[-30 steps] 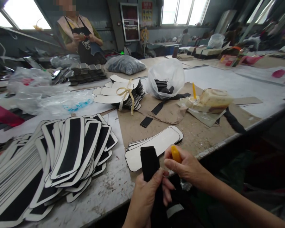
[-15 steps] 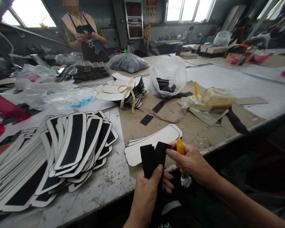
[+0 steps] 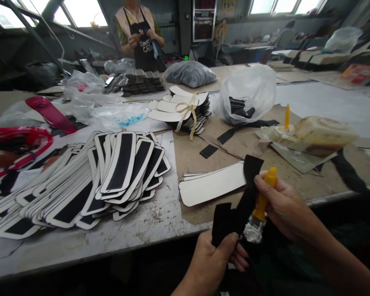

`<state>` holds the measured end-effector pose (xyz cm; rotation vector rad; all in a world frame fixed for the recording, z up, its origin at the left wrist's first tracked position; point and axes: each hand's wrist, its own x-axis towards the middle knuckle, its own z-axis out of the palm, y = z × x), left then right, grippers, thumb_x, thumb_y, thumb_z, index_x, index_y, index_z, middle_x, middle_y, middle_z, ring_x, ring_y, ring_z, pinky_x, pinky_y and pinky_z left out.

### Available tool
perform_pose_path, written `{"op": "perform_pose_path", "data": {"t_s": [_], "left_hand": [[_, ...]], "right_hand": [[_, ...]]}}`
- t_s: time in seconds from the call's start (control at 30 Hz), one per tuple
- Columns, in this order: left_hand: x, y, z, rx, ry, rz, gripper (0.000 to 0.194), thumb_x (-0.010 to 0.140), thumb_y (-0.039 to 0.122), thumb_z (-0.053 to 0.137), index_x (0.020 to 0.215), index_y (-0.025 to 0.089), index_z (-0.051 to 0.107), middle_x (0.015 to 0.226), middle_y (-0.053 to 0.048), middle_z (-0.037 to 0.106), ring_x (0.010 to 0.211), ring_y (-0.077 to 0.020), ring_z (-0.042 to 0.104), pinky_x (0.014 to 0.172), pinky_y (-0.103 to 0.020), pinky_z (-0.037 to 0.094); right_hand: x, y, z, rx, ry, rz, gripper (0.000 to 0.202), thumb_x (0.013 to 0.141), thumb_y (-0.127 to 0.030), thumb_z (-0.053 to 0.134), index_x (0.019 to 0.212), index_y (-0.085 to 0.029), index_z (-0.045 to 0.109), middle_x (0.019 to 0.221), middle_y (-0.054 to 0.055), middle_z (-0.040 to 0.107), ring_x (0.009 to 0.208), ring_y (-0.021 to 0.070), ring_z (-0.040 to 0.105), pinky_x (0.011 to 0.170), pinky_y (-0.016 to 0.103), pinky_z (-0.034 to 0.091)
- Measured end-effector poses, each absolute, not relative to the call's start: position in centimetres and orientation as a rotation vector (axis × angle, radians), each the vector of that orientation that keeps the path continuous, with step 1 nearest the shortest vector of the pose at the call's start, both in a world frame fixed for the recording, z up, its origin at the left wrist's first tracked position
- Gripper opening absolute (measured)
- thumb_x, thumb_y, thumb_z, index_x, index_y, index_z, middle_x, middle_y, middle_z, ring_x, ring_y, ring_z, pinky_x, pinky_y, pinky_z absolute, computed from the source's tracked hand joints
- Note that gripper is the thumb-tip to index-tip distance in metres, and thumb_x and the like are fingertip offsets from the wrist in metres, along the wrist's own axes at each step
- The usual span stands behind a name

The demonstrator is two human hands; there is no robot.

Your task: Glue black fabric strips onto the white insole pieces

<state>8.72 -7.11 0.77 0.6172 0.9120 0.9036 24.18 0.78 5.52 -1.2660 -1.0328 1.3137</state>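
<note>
My left hand (image 3: 211,259) is closed round several black fabric strips (image 3: 223,222), its thumb pressed on top. One black strip (image 3: 251,172) runs up from that bunch, and my right hand (image 3: 280,201) pinches its upper part. The same right hand grips a yellow-handled brush (image 3: 261,201), bristle end down and caked with whitish glue. Just beyond the hands lies a small stack of white curved panels (image 3: 212,185) on brown paper. A large fanned pile of white panels with black strips on them (image 3: 120,162) covers the table to the left.
On the right stands a glue-stained plastic container (image 3: 323,131) with a yellow stick (image 3: 287,117). Behind are a bag of black strips (image 3: 249,86) and a tied panel bundle (image 3: 179,107). The table edge (image 3: 95,250) runs before me. Another person (image 3: 142,37) stands across.
My right hand has drawn one black strip up and away from the bunch in my left hand. The view has turned left, so the table's things appear farther right.
</note>
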Motion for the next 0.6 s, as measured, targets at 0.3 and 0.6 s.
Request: {"op": "perform_pose_path", "data": {"t_s": [0.3, 0.6], "left_hand": [[1.6, -6.2, -0.1, 0.541, 1.53, 1.196, 0.039, 0.07, 0.048, 0.07, 0.084, 0.013, 0.06, 0.052, 0.004, 0.05, 0.046, -0.0078, 0.042, 0.045, -0.019, 0.034], [0.9, -2.0, -0.6, 0.634, 1.561, 1.194, 0.04, 0.067, 0.042, 0.072, 0.089, 0.011, 0.058, 0.058, 0.001, 0.058, 0.051, -0.0098, 0.046, 0.05, -0.021, 0.036]], "right_hand": [[28.3, 3.3, 8.1, -1.237, -1.274, 1.14, 0.026, 0.076, -0.047, 0.066, 0.075, -0.022, 0.057, 0.059, 0.001, 0.048, 0.053, 0.0119, 0.046, 0.046, 0.026, 0.04], [28.7, 2.2, 9.4, -1.484, -1.895, 1.064, 0.036, 0.078, -0.056, 0.058, 0.068, -0.022, 0.062, 0.053, 0.004, 0.052, 0.044, 0.0129, 0.045, 0.036, 0.025, 0.036]]}}
